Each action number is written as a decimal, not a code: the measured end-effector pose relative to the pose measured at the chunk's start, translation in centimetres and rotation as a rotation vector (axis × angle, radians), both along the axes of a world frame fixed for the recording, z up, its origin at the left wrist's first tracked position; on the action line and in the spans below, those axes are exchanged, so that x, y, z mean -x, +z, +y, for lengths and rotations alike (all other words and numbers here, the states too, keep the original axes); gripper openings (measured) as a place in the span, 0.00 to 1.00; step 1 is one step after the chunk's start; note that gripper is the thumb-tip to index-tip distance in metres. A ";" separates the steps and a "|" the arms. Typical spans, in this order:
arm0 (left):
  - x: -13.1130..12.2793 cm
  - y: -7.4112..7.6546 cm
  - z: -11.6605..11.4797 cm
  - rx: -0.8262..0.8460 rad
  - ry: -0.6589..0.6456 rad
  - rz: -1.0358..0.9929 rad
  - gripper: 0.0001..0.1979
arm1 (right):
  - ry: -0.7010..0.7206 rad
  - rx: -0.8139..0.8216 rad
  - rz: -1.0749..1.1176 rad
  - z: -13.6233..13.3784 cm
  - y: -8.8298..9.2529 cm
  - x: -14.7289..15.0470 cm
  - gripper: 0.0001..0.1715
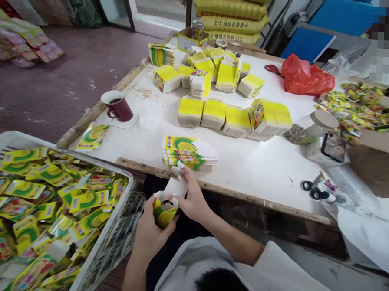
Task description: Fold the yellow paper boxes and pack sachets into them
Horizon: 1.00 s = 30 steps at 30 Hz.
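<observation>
A small yellow and green carton (pixel 165 214) is held over my lap, just off the table's front edge. Its end is open, with a white flap standing up. My left hand (pixel 151 230) wraps around the carton's body. At the flap side, my right hand (pixel 194 198) grips the same carton with the thumb at its opening. White covers sit on several fingertips. Just beyond my hands, a fanned stack of flat cartons (pixel 184 151) lies on the table. To my left, a white plastic basket (pixel 129 183) is full of yellow cartons (pixel 52 173).
Bundled flat cartons (pixel 214 114) stand in rows mid-table. A maroon mug (pixel 120 109) is at the left. Scissors (pixel 316 191), a phone (pixel 334 146), a jar (pixel 308 129) and a red plastic bag (pixel 304 77) lie rightward. Small packets (pixel 362 104) are heaped at the far right.
</observation>
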<state>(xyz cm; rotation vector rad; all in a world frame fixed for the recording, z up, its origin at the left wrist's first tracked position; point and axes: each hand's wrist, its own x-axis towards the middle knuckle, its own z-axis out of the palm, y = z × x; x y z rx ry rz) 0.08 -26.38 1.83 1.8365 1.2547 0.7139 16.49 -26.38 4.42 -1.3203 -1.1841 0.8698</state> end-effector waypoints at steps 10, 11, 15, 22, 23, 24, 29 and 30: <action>-1.1 -0.9 -0.1 -0.486 0.074 -0.066 0.41 | 0.291 0.389 0.559 0.4 1.1 0.4 0.41; -1.2 -0.9 -0.2 -0.513 0.062 -0.060 0.41 | 0.410 0.447 0.598 0.4 1.3 0.2 0.38; -1.4 -1.0 -0.3 -0.505 -0.008 -0.092 0.40 | 0.520 0.482 0.668 0.6 1.0 -0.3 0.36; -1.4 -0.2 -0.3 -0.239 0.011 -0.059 0.28 | 0.441 0.450 0.563 0.0 0.1 -0.4 0.43; -1.4 0.0 -0.2 -0.194 0.015 -0.037 0.27 | 0.431 0.452 0.557 -0.1 0.1 -0.4 0.42; -1.4 0.1 -0.1 -0.159 0.009 -0.016 0.26 | 0.417 0.458 0.554 -0.2 0.0 -0.4 0.41; -0.9 -0.6 -0.1 -0.054 -0.035 0.090 0.22 | 0.400 0.428 0.475 -0.5 -0.8 0.0 0.32; -0.6 -1.1 -0.1 -0.046 -0.027 0.111 0.23 | 0.420 0.418 0.448 -0.5 -1.0 0.0 0.30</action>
